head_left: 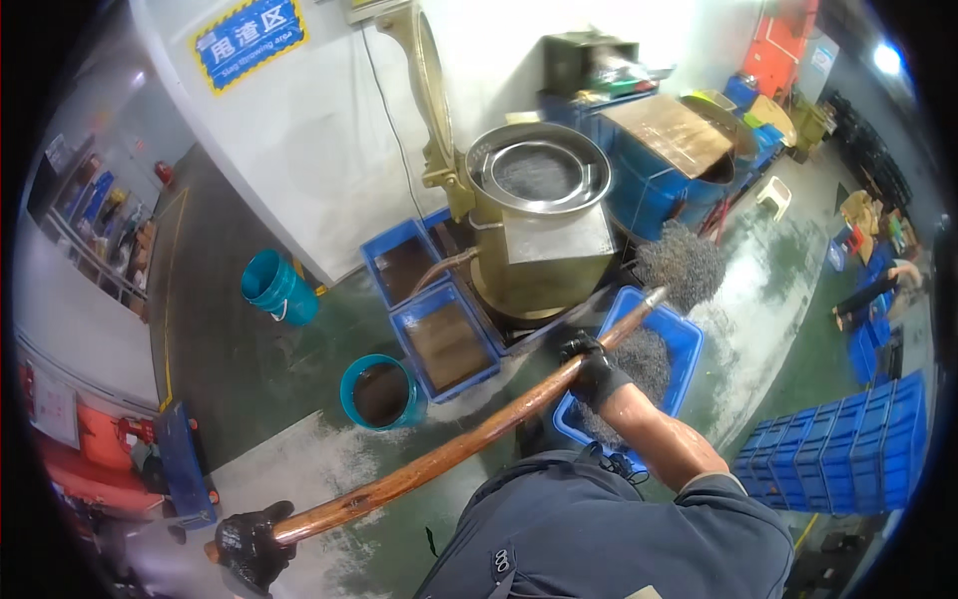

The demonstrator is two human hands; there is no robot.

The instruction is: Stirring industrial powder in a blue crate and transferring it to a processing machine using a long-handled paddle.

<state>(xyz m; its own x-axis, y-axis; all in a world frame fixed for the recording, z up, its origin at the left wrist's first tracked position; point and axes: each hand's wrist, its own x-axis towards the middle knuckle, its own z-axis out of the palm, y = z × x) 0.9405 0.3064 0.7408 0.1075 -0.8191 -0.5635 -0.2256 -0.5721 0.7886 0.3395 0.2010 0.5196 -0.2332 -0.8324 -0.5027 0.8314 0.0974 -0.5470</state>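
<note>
A long-handled tool (pixel 439 457) with a wooden shaft slants up from the lower left to the right. My left hand (pixel 255 547), in a wet black glove, is closed round its near end. Farther up, my right hand (pixel 594 371), also black-gloved, grips the shaft over a blue crate (pixel 689 344). Grey metal shavings (pixel 639 367) fill much of that crate. The shaft ends in a metal socket beside a heap of shavings (pixel 684 268); the tool's head is hidden there, so its kind cannot be told.
Ahead stands a machine with a round steel bowl (pixel 539 175) and raised lid (pixel 419 80). Blue trays (pixel 446 389) of brown liquid and teal buckets (pixel 381 427), (pixel 289 304) stand left of it. Blue drums (pixel 639 190) are behind the heap; stacked blue crates (pixel 838 449) stand right.
</note>
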